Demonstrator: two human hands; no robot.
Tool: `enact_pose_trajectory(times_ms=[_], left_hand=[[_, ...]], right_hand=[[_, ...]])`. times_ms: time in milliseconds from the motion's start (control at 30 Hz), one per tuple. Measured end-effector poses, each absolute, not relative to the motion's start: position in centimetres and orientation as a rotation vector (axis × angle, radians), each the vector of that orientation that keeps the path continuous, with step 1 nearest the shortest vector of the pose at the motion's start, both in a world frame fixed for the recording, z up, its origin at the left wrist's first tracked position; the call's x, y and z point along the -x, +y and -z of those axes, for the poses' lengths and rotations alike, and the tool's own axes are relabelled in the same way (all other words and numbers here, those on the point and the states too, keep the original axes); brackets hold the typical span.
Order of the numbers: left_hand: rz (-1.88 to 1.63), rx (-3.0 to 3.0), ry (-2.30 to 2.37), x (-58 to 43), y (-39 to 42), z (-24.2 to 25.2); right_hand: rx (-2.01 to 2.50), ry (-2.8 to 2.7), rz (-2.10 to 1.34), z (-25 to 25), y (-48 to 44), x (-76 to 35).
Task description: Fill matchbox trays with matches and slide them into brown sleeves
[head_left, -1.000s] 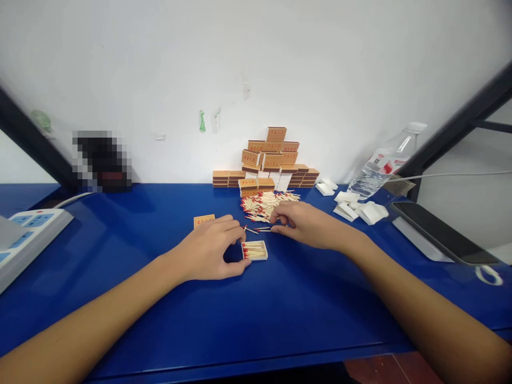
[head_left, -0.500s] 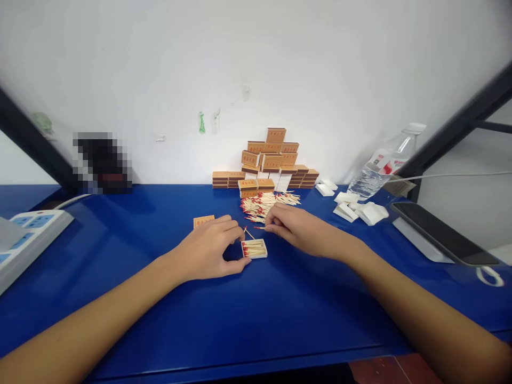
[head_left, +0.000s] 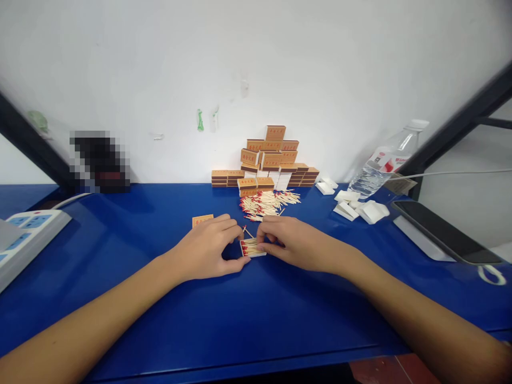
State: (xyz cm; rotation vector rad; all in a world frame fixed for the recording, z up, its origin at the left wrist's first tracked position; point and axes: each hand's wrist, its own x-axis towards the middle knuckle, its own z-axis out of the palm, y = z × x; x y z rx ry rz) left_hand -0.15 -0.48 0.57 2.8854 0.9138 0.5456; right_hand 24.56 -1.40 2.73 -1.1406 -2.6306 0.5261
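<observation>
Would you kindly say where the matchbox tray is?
In the head view, the tray is central, between left hand and right hand, in front of the match pile.

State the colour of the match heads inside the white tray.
The match heads are red; best seen in head view.

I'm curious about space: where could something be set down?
Shiny blue tabletop is bare between the forearms, and between the left hand and white, blue-socketed power strip. Crowded: beyond the right hand, red-tipped wooden matches and tan cardboard matchboxes; at right, white card pieces, clear plastic bottle, black phone.
</observation>
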Motion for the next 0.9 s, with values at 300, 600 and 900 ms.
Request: enact_pose_trajectory(times_ms=[300,600,900], left_hand=[[-0.563,-2.883,0.900,0.1,-0.5,-0.6],[-0.565,-2.885,0.894,0.0,-0.5,-0.6],[-0.728,-2.867,0.840,0.2,-0.5,-0.5]], right_hand=[[1.171,-2.620,-0.474,-2.4,-1.5,-24.3],[1.115,-2.638,-0.431,-2.3,-1.8,-24.0],[1.511,-2.518,-0.129,-4.8,0.5,-29.3]])
